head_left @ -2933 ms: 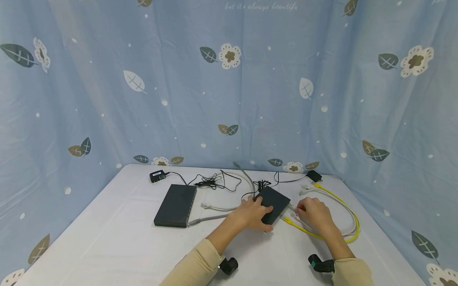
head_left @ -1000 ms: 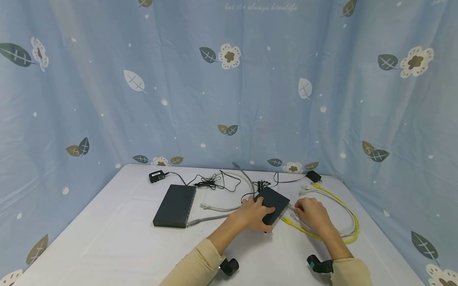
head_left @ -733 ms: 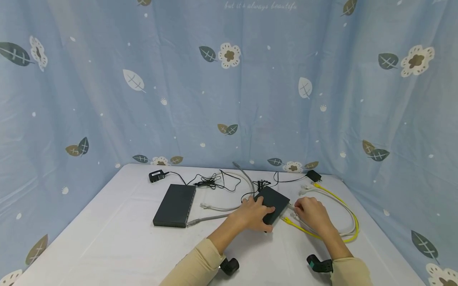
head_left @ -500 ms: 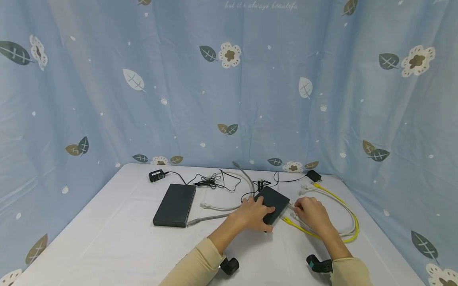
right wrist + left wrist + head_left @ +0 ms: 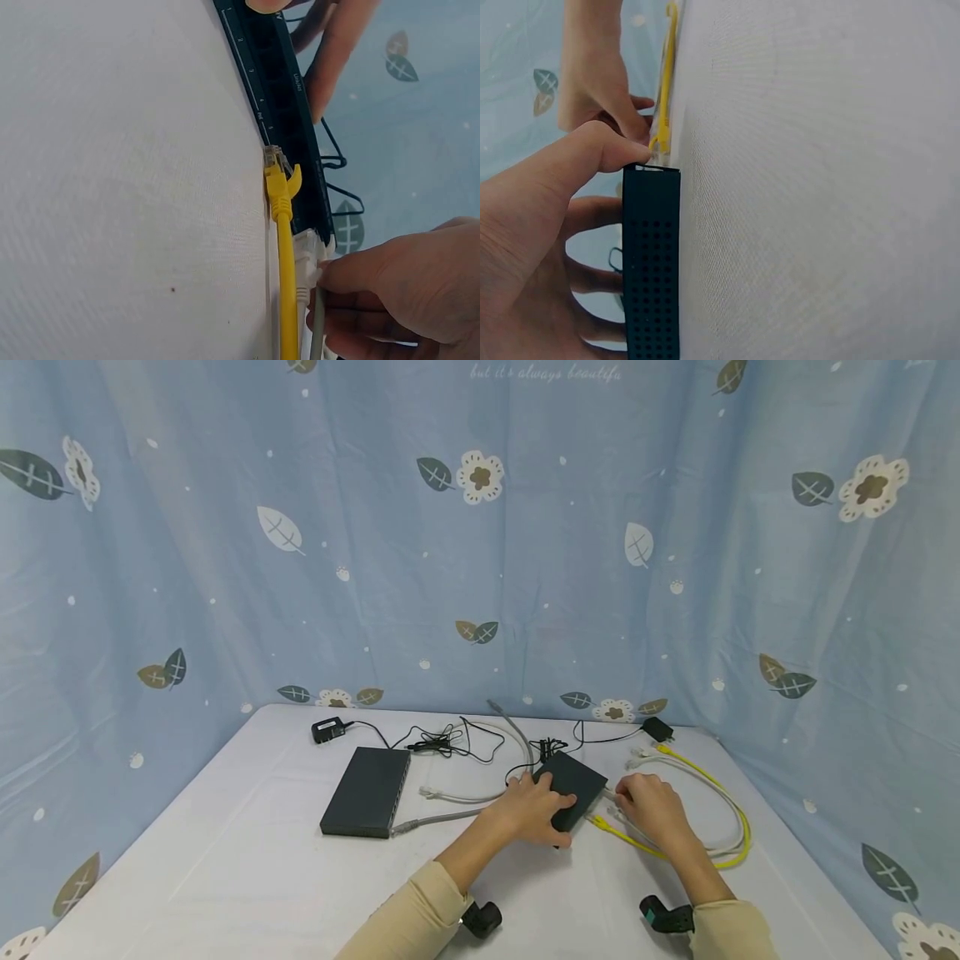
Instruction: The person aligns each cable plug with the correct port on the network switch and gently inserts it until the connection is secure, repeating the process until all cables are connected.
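Note:
In the head view my left hand (image 5: 531,810) holds down a small black network switch (image 5: 573,772), its fingers spread over the top. The left wrist view shows the thumb (image 5: 607,146) at the corner by the ports and the other fingers on top. At the switch's right side, my right hand (image 5: 654,810) pinches a grey network cable (image 5: 318,322) close to the port row. Whether its plug is in a port is hidden by the fingers. A yellow network cable (image 5: 287,292) lies beside it, its clear plug in front of the ports. A white plug (image 5: 304,247) lies between them.
A larger black switch (image 5: 367,789) lies to the left. Grey cable ends (image 5: 435,820) lie between the two boxes. Black power adapters (image 5: 328,729) and tangled black leads (image 5: 438,743) lie along the back. Yellow and white cables (image 5: 745,827) loop at the right.
The right hand has shifted very slightly left, towards the small switch, and the yellow cable with it. The left hand and the switch stay as they were.

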`<state>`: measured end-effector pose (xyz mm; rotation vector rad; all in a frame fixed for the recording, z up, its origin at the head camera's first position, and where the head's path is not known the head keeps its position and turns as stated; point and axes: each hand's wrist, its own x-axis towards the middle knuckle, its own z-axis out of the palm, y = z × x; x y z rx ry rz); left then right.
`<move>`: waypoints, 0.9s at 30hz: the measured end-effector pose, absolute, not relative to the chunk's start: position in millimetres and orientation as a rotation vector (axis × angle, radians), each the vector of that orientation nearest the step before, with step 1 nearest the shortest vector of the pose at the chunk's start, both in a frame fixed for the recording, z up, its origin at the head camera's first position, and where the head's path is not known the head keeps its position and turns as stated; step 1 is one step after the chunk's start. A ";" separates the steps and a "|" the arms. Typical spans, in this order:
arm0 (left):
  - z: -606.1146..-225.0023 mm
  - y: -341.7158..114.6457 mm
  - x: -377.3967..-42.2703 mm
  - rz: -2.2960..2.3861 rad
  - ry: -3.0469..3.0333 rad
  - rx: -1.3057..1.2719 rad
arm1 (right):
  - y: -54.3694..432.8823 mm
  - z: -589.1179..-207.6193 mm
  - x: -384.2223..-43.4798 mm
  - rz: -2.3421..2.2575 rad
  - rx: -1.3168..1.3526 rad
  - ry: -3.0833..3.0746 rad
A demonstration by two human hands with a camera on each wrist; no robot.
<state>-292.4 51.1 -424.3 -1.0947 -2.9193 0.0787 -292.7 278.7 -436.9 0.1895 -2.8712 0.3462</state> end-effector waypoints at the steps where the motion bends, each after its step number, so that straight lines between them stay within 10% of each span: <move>1: -424.1 51.5 -292.3 0.070 -2.927 -1.092 | 279.2 -436.9 -292.5 0.350 0.195 -2.860; 27: -422.4 48.1 -289.8 0.049 -3.000 -1.046 | 280.0 -428.4 -284.8 0.415 0.141 -2.931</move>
